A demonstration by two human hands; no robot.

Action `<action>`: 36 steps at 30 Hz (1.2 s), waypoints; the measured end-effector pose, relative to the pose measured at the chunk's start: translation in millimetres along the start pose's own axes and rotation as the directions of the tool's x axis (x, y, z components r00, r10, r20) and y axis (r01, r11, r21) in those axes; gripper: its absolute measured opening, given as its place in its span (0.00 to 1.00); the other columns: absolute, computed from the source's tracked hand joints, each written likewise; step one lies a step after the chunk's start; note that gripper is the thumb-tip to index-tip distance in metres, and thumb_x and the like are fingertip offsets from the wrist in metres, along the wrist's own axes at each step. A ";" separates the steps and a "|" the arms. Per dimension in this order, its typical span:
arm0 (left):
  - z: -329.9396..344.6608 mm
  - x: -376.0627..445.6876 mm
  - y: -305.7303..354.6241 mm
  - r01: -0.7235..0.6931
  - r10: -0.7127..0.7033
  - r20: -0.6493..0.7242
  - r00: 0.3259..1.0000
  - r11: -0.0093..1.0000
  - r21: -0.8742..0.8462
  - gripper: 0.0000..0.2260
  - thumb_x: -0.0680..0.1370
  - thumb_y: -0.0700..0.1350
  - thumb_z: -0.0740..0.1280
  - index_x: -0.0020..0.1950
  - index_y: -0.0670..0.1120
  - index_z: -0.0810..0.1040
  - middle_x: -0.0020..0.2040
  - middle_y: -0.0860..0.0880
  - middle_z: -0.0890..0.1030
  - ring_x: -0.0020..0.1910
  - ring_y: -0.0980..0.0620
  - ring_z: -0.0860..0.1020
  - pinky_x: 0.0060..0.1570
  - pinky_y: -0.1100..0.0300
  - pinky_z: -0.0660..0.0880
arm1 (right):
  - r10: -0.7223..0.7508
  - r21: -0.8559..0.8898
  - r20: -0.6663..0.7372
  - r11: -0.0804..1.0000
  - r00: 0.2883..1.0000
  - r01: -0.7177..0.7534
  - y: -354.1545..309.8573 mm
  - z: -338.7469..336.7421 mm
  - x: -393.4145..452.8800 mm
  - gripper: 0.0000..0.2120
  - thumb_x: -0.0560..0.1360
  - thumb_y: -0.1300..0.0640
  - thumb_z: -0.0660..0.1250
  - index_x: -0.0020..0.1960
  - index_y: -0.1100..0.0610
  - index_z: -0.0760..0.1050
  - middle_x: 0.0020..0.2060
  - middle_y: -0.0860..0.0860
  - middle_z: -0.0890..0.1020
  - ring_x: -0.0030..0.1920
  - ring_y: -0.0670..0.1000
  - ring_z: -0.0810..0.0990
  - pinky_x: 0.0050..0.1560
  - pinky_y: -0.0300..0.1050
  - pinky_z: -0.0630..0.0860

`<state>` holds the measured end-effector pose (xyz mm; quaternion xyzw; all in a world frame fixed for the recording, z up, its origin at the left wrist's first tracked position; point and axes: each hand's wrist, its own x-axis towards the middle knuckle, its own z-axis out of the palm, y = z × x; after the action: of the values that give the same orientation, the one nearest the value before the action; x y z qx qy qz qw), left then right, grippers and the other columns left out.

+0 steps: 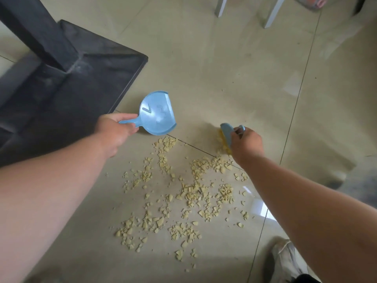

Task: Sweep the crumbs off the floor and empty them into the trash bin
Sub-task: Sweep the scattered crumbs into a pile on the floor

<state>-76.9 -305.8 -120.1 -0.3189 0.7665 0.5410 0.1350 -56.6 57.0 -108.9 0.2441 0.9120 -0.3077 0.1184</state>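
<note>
Pale yellow crumbs (183, 193) lie scattered over the beige tiled floor in the middle of the view. My left hand (114, 132) grips the handle of a small light-blue dustpan (157, 113), held just beyond the far left edge of the crumbs with its mouth turned away to the upper right. My right hand (245, 142) grips a small blue hand brush (227, 133) with yellow bristles, set down at the far right edge of the crumbs. No trash bin is in view.
A black table base (61, 84) with its post fills the upper left, close to the dustpan. Two white chair legs (271, 13) stand at the top right. My shoe (285, 260) is at the bottom right. Open tile lies to the right.
</note>
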 end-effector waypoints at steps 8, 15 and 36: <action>-15.3 -20.9 -23.6 0.040 -0.040 0.009 0.999 0.999 -0.027 0.16 0.76 0.41 0.76 0.46 0.66 0.89 0.40 0.62 0.89 0.52 0.48 0.90 0.66 0.45 0.80 | -0.081 -0.017 0.093 0.996 0.992 0.083 -21.4 28.1 -37.6 0.11 0.82 0.52 0.61 0.48 0.55 0.80 0.34 0.52 0.78 0.29 0.52 0.75 0.25 0.40 0.68; -23.7 -35.4 -42.0 0.069 -0.068 0.025 0.997 0.996 -0.055 0.15 0.71 0.47 0.77 0.51 0.66 0.89 0.47 0.56 0.91 0.55 0.44 0.89 0.67 0.44 0.80 | -0.153 0.002 0.147 0.988 0.977 0.154 -31.3 38.7 -63.3 0.10 0.82 0.53 0.61 0.46 0.52 0.80 0.35 0.54 0.81 0.31 0.54 0.77 0.28 0.42 0.70; -49.5 -33.2 -43.5 0.083 -0.089 -0.117 0.989 0.995 -0.055 0.16 0.75 0.43 0.76 0.47 0.67 0.87 0.52 0.54 0.89 0.52 0.52 0.89 0.56 0.55 0.83 | -0.339 -0.010 0.255 0.936 0.906 0.353 -80.0 78.0 -48.2 0.08 0.81 0.54 0.63 0.51 0.49 0.82 0.38 0.51 0.82 0.31 0.51 0.78 0.30 0.41 0.72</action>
<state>-17.2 -348.9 -115.4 -0.3866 0.7450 0.5336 0.1038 -51.8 -64.5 -112.0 0.0347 0.9269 -0.3262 0.1825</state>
